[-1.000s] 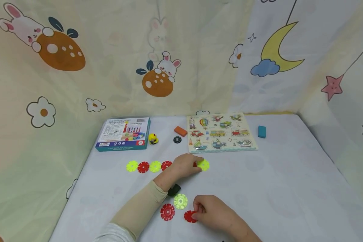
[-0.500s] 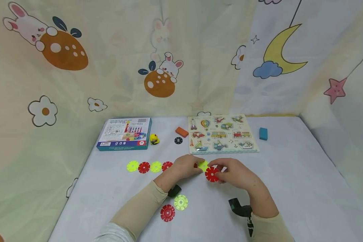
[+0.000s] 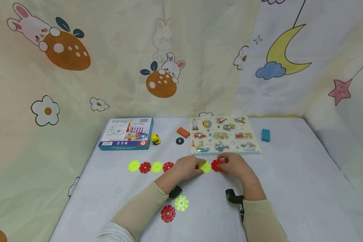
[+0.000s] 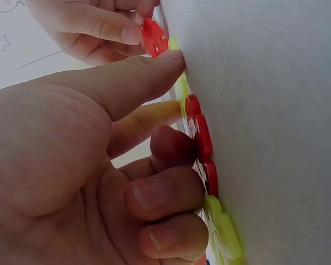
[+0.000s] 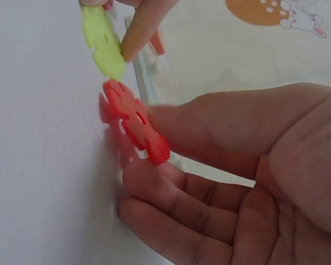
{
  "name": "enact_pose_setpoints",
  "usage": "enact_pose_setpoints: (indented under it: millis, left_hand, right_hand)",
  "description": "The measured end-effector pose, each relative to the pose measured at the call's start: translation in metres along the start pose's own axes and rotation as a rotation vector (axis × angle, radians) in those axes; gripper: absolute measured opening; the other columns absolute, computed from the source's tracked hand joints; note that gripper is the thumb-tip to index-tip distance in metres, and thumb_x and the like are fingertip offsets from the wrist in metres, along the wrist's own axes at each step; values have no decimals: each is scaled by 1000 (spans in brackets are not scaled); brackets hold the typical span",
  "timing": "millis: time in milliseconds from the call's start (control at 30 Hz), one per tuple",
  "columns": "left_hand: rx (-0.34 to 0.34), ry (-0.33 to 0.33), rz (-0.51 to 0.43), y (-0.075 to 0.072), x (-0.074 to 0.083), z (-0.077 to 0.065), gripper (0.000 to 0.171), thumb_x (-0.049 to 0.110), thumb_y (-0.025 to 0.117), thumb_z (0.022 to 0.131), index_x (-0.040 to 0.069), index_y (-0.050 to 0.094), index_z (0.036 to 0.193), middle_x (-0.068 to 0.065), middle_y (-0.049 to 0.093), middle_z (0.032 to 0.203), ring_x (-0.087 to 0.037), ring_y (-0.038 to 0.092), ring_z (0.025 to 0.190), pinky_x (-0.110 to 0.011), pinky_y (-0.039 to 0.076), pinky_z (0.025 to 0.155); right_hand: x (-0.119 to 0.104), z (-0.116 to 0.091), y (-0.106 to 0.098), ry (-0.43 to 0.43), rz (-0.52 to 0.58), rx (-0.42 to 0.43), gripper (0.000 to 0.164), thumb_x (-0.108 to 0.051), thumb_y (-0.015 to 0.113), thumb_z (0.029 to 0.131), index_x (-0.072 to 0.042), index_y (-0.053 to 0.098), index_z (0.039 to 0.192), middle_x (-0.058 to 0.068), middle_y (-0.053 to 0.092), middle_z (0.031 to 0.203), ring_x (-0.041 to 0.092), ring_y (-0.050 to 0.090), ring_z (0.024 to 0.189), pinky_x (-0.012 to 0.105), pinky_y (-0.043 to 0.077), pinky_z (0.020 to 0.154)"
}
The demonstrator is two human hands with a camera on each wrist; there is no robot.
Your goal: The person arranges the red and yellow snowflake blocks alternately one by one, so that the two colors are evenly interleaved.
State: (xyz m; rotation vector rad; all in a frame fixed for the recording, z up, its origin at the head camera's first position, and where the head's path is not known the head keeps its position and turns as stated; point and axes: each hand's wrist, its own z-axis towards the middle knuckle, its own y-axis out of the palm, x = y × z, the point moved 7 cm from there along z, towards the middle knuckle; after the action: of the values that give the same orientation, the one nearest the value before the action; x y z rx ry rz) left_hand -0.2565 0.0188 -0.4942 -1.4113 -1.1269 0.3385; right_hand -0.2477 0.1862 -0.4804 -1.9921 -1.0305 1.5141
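My right hand [image 3: 236, 165] pinches a red snowflake disc [image 3: 216, 165] at the right end of a row. In the right wrist view that red disc [image 5: 133, 120] tilts, one edge close to the yellow-green disc's end. My left hand [image 3: 186, 166] holds the yellow-green snowflake disc [image 3: 206, 167] by its edges between thumb and index finger, its other fingers curled over red discs [image 4: 203, 137]. Leftward the row alternates yellow-green [image 3: 157, 167] and red [image 3: 145, 167]; the left hand hides its middle.
Nearer me lie a loose yellow-green disc [image 3: 181, 203] and a red disc [image 3: 168, 213]. Behind the row stand a box [image 3: 125, 134], a yellow duck figure [image 3: 155, 139], an orange block [image 3: 183, 132], a black chip [image 3: 179, 141], a picture puzzle board [image 3: 225, 136] and a blue block [image 3: 265, 135].
My right hand has carried the red disc from the near side up to the row's right end, beside the yellow-green disc. The left hand has stayed at the yellow-green disc.
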Motion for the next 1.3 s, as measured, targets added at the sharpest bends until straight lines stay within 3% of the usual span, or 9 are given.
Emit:
enact_pose_setpoints:
  millis: [233, 500, 667, 933, 1133, 1300]
  left_hand:
    - [12, 0, 4, -1, 3, 0, 48, 37, 69, 86, 22, 58, 130, 12, 55, 75, -9, 50, 76, -24, 42, 63]
    - [10, 7, 58, -5, 10, 0, 48, 37, 70, 84, 21, 60, 128, 8, 63, 110, -10, 51, 87, -26, 45, 75]
    - [4, 2, 77, -3, 18, 5, 51, 37, 72, 82, 22, 59, 129, 9, 62, 118, -10, 54, 95, -30, 46, 82]
    - [24, 53, 111, 3, 31, 23, 45, 37, 71, 83, 26, 62, 125, 11, 64, 104, -7, 51, 83, -24, 44, 66]
    - [42, 68, 40, 3, 33, 29, 37, 33, 72, 84, 24, 67, 119, 14, 62, 88, -7, 52, 77, -23, 42, 60]
    - [38, 79, -9, 1, 31, 34, 32, 32, 71, 85, 27, 69, 116, 18, 59, 79, -7, 51, 71, -22, 40, 56]
  right_hand:
    - [10, -1, 2, 7, -1, 6, 38, -15, 78, 75, -10, 63, 110, 7, 51, 85, 22, 49, 78, 32, 42, 63]
    - [12, -1, 5, -3, 1, 6, 32, -14, 79, 75, -8, 62, 102, 7, 50, 82, 22, 48, 76, 32, 39, 62]
    - [9, -1, 8, -5, 9, 5, 32, -15, 80, 74, -8, 63, 100, 7, 50, 80, 21, 48, 75, 32, 39, 62]
    - [8, -1, 10, -13, 38, 14, 32, -13, 80, 74, -8, 63, 100, 8, 50, 79, 21, 48, 74, 32, 38, 60]
    - [8, -6, 7, -13, 26, 14, 33, -15, 79, 75, -9, 62, 102, 8, 51, 82, 22, 48, 77, 33, 40, 62]
    - [-6, -25, 8, -61, 8, 33, 32, -21, 76, 79, -10, 60, 105, 6, 51, 76, 20, 48, 72, 31, 39, 59]
